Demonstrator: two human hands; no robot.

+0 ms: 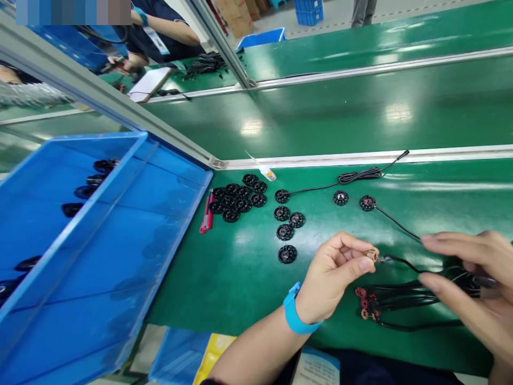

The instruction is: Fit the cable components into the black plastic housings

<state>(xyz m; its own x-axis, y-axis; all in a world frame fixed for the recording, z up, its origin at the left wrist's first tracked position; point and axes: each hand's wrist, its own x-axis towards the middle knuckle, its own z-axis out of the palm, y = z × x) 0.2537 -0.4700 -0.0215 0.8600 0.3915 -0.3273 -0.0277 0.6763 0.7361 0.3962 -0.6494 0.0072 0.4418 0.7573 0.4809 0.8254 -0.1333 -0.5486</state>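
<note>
The green counter (236,289) fills most of your view, and the big blue bin (132,283) leans in at nine o'clock, a few black pieces inside it. Now to your hands, and here's the action! Your left hand (328,278), out at four o'clock, pinches the copper coil (373,255) between thumb and fingertips. Your right hand (481,272), nearer the edge at half past three, stands loosely open, thumb and forefinger parted around the black cable (406,262); whether skin meets cable there, you can't tell from this angle.

The step in hand looks like handling one coil by its own lead, and the next move seems to call for a steady left pinch, light pressure, and enough slack that the joint isn't tugged.

Down at four o'clock from the coil lies the cable bundle (425,294), its toothed ends (364,305) red and copper, fanned toward you. Up at twelve from the coil sits a wired black disc (367,203), with a bare disc (340,198) at its nine.

And the small star itself: the coil sits off the counter at your fingertips, a little ring, copper-bright, ridged around the rim, partly covered by your grip, with a greyish join where the lead begins.
</note>
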